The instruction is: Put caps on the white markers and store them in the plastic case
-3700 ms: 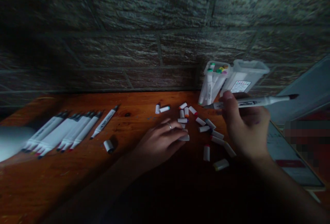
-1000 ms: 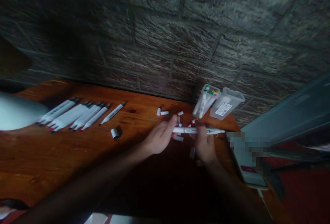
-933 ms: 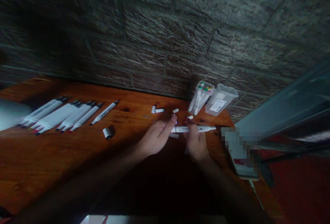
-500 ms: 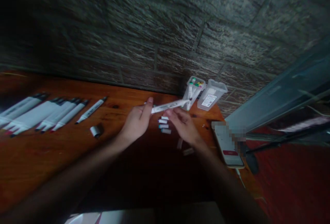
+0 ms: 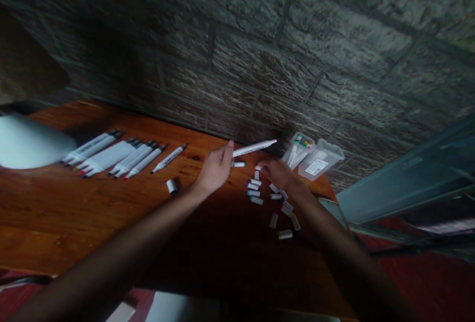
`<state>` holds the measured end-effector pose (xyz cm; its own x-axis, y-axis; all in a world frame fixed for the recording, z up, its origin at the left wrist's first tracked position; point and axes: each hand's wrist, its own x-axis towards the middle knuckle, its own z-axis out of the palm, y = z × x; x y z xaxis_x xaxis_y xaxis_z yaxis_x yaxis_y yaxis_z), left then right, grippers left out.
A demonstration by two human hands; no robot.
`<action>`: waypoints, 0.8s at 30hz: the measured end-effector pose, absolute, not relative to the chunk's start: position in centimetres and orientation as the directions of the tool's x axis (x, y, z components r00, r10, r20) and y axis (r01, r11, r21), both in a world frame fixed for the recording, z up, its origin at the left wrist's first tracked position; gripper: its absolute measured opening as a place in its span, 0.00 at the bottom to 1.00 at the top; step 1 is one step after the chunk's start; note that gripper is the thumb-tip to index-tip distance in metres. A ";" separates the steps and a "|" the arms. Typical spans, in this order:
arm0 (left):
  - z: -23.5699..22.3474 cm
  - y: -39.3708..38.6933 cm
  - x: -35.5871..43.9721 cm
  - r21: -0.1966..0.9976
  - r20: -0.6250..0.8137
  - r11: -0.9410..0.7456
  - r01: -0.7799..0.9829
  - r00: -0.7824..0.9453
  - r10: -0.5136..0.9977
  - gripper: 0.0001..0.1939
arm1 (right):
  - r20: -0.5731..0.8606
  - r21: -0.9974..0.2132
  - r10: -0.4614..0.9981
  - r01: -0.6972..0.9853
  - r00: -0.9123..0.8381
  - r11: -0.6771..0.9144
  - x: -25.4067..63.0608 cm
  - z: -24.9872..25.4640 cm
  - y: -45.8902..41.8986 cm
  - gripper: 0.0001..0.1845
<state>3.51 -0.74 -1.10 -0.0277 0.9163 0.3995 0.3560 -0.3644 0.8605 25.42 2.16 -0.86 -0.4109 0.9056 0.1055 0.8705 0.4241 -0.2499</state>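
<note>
My left hand (image 5: 215,168) is closed around one end of a white marker (image 5: 255,148), whose other end points right, raised over the table. To its right, my right hand (image 5: 277,172) has its fingertips pinched at a small white marker cap (image 5: 257,168) with an orange end. Below these fingers several loose caps (image 5: 254,193) lie in a short column, some with blue or teal ends. More caps (image 5: 285,234) are scattered beside my right forearm. Another cap (image 5: 238,164) rests under the held marker.
Several white markers (image 5: 107,156) lie side by side on the wooden table (image 5: 44,213), with one marker (image 5: 168,159) apart and a lone cap (image 5: 171,186). Two clear plastic containers stand by the stone wall: one holds markers (image 5: 297,149), the other bears a label (image 5: 317,166). A phone (image 5: 334,211) is partly hidden.
My right hand has moved away from the marker, down to the caps. The left hand keeps the marker raised. The view has turned left, bringing a pale rounded object in at the left edge.
</note>
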 end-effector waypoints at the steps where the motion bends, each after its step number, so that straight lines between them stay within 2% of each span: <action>1: -1.1 -0.8 3.5 0.860 0.402 -0.366 0.356 -0.030 0.915 0.25 | 0.136 -0.280 0.912 0.868 -0.386 0.409 25.5 -0.9 1.9 0.14; 5: -1.2 -1.0 3.5 0.834 0.442 -0.398 0.381 -0.032 0.896 0.23 | 0.323 -0.474 0.914 0.795 -0.244 0.379 27.1 -0.4 -0.4 0.09; 10: -1.0 -1.8 3.8 0.773 0.513 -0.452 0.445 -0.021 0.858 0.20 | 0.475 -0.698 0.880 0.612 0.008 0.371 29.0 0.1 -4.0 0.17; 12: -0.9 -2.3 4.0 0.739 0.541 -0.473 0.480 -0.003 0.841 0.19 | 0.483 -0.808 0.865 0.449 0.134 0.381 29.0 0.2 -4.7 0.17; 14: -0.9 -2.7 4.3 0.702 0.563 -0.499 0.507 0.033 0.826 0.18 | 0.435 -0.898 0.865 0.195 0.248 0.395 28.6 0.4 -5.0 0.19; 16: -0.9 -2.9 4.5 0.674 0.576 -0.520 0.525 0.068 0.815 0.17 | 0.373 -0.918 0.881 -0.019 0.290 0.395 28.1 0.6 -5.0 0.20; 17: -0.9 -2.9 4.5 0.664 0.578 -0.526 0.532 0.081 0.812 0.17 | 0.359 -0.918 0.889 -0.063 0.283 0.391 27.8 0.7 -5.1 0.20; 24: -0.7 -2.8 4.3 0.627 0.592 -0.558 0.544 0.134 0.795 0.15 | 0.306 -0.943 0.931 -0.070 0.201 0.325 28.1 1.0 -5.6 0.15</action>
